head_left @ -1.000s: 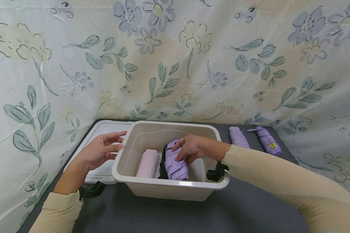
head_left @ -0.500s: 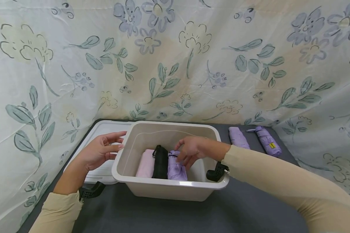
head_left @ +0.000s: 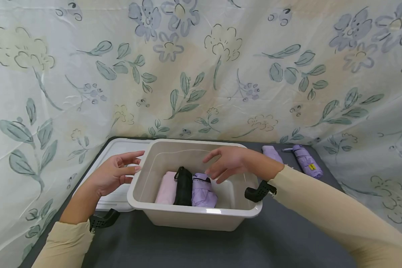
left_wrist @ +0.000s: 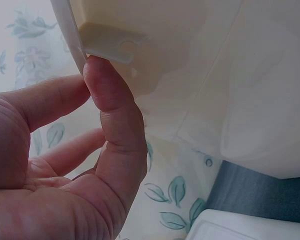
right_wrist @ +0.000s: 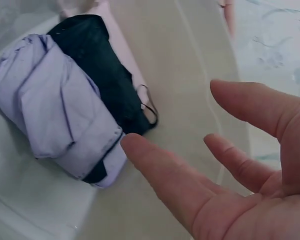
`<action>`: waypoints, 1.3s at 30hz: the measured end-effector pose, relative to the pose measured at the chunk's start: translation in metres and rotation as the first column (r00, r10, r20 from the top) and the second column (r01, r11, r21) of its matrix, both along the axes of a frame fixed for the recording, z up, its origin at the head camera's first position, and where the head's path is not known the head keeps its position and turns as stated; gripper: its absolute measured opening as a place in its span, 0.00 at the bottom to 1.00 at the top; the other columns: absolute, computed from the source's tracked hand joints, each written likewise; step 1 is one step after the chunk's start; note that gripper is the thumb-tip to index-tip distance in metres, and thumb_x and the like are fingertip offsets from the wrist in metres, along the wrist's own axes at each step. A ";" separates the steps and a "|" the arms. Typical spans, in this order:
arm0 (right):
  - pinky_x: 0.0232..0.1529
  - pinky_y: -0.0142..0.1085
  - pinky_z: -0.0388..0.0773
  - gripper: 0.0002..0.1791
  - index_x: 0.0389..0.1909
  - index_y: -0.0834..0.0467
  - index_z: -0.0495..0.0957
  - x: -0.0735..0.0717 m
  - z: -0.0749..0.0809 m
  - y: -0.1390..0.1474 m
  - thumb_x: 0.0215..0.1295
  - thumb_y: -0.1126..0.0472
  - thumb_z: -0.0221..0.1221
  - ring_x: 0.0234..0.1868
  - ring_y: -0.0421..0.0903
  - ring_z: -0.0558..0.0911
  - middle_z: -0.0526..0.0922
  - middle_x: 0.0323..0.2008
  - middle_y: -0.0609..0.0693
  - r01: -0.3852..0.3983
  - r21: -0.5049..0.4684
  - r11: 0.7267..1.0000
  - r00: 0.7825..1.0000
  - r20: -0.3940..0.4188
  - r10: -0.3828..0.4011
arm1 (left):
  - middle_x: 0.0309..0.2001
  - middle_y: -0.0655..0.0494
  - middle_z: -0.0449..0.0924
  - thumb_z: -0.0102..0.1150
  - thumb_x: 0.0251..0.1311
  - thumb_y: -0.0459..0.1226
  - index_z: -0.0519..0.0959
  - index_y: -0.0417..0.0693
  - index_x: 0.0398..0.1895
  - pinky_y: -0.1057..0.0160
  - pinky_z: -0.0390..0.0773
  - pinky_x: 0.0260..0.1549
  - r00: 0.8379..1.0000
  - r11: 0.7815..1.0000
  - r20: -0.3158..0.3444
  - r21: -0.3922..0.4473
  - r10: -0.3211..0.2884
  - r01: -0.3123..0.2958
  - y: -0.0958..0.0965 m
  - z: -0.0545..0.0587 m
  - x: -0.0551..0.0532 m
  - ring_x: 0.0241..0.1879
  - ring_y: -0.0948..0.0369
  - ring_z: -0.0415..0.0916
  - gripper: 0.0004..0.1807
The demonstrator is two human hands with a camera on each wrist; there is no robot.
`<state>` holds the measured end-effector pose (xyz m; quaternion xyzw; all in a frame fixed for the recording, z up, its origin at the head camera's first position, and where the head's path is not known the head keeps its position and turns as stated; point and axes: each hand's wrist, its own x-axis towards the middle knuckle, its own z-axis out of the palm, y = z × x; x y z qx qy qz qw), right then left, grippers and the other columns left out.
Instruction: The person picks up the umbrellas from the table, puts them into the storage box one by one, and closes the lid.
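Observation:
My left hand (head_left: 115, 173) holds the left rim of a beige plastic bin (head_left: 194, 219); in the left wrist view its thumb (left_wrist: 107, 85) lies just under the lip. My right hand (head_left: 229, 163) hovers inside the bin, fingers spread and holding nothing. Left of it and below lies a lavender folded umbrella (head_left: 203, 193) with a dark strap, loosely wrapped. Beside that is a black one (head_left: 183, 188) in a sleeve with a cord loop, and then a pale pink one (head_left: 166, 188). All three lie side by side along the bin's floor.
A white lid (head_left: 115, 199) lies on the dark table (head_left: 127, 238) left of the bin. Two more lavender folded umbrellas (head_left: 306, 162) lie behind my right forearm, one partly hidden and the other with a yellow tag. A flowered curtain (head_left: 187, 111) hangs behind.
My right hand has let go of the lavender umbrella, which now lies beside the black one, and has lifted up and to the right. The left hand stays at the rim.

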<state>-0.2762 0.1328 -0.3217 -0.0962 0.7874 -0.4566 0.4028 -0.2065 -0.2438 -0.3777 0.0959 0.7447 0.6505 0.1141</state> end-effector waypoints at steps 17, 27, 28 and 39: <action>0.62 0.53 0.79 0.33 0.74 0.65 0.62 -0.001 0.010 0.063 0.72 0.68 0.61 0.57 0.55 0.85 0.77 0.62 0.62 0.056 -0.311 0.949 0.985 -0.137 -0.103 | 0.49 0.59 0.80 0.59 0.71 0.33 0.58 0.37 0.79 0.59 0.87 0.44 1.000 1.000 0.004 0.014 -0.008 0.008 0.001 0.002 0.001 0.47 0.63 0.82 0.36; 0.53 0.41 0.85 0.26 0.66 0.62 0.73 0.009 -0.004 0.107 0.69 0.64 0.65 0.51 0.48 0.89 0.80 0.60 0.61 0.183 -0.464 0.867 0.906 -0.263 -0.332 | 0.50 0.59 0.80 0.59 0.72 0.33 0.58 0.37 0.79 0.59 0.87 0.45 1.000 1.000 0.004 0.016 -0.005 0.005 0.001 0.000 0.003 0.47 0.63 0.83 0.36; 0.53 0.40 0.85 0.23 0.64 0.60 0.75 0.010 -0.006 0.112 0.70 0.64 0.64 0.51 0.48 0.89 0.81 0.59 0.59 0.182 -0.482 0.857 0.901 -0.267 -0.342 | 0.50 0.59 0.80 0.59 0.72 0.33 0.58 0.37 0.79 0.59 0.87 0.45 1.000 1.000 0.005 0.016 -0.003 0.003 0.001 0.000 0.003 0.46 0.63 0.83 0.36; 0.47 0.31 0.86 0.22 0.63 0.56 0.75 0.006 -0.032 0.180 0.72 0.58 0.63 0.47 0.35 0.88 0.85 0.50 0.39 0.251 -0.430 0.867 0.723 -0.512 -0.463 | 0.49 0.58 0.80 0.59 0.72 0.33 0.60 0.38 0.78 0.59 0.88 0.45 1.000 1.000 -0.009 0.025 -0.006 0.007 0.001 -0.002 0.006 0.45 0.63 0.85 0.34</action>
